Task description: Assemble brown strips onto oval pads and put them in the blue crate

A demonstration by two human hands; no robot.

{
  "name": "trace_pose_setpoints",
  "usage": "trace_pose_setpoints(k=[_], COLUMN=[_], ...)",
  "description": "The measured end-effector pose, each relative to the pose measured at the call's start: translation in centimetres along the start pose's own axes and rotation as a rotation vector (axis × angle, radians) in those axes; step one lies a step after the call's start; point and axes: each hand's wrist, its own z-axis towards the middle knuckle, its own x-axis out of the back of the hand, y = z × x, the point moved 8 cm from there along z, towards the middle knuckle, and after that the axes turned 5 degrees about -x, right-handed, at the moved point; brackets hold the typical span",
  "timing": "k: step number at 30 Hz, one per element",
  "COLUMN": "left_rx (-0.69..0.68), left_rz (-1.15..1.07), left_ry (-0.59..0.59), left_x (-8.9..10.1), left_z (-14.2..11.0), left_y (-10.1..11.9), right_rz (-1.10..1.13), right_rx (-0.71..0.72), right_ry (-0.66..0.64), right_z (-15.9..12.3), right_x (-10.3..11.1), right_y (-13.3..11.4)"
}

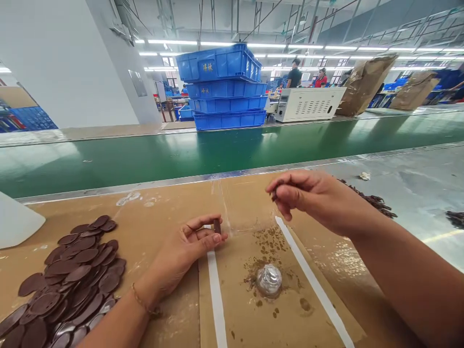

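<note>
My left hand (pixel 197 239) is closed, pinching a small dark brown piece (pixel 217 226) upright between thumb and fingers. It hovers over the left white tape strip (pixel 216 290). My right hand (pixel 302 193) is raised higher, over the far end of the right tape strip (pixel 313 278). Its thumb and fingers pinch a small dark brown scrap (pixel 275 190), mostly covered by the fingers. Between and below the hands, a shiny silver dome (pixel 269 280) sits on the cardboard sheet (pixel 246 319), with brown stains around it. Neither hand touches the dome.
Flat brown oval pieces (pixel 79 258) lie piled at left, near a white container (pixel 18 222). Dark scraps (pixel 373 200) are heaped at right. Beyond the work surface runs a green conveyor belt (pixel 174 152), with stacked blue crates (pixel 228 104) and a white machine (pixel 308 104) behind. People stand farther back.
</note>
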Motion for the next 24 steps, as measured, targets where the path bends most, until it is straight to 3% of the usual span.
trace_pose_setpoints(k=[2,6,10,18,24], left_rx=[0.003,0.003,-0.024,0.021,0.027], left_rz=[-0.006,-0.056,-0.124,-0.082,-0.062], left_ry=[0.020,0.125,0.117,0.133,0.151], left_x=[0.1,0.7,0.8,0.9,1.1], left_z=[0.1,0.4,0.8,0.8,0.7], left_y=[0.0,-0.1,-0.2,-0.1,0.1], right_rz=[-0.054,-0.196,-0.282,-0.287,-0.405], right_rx=[0.025,0.063,0.147,-0.013,0.031], right_ry=[-0.110,-0.211,-0.327,-0.317,-0.315], right_z=[-1.3,-3.3,-4.4,-5.4,-5.3], right_x=[-1.4,-2.3,-3.8,-5.1,-5.9], right_y=[-0.3,0.1,-0.6,-0.3,-0.5])
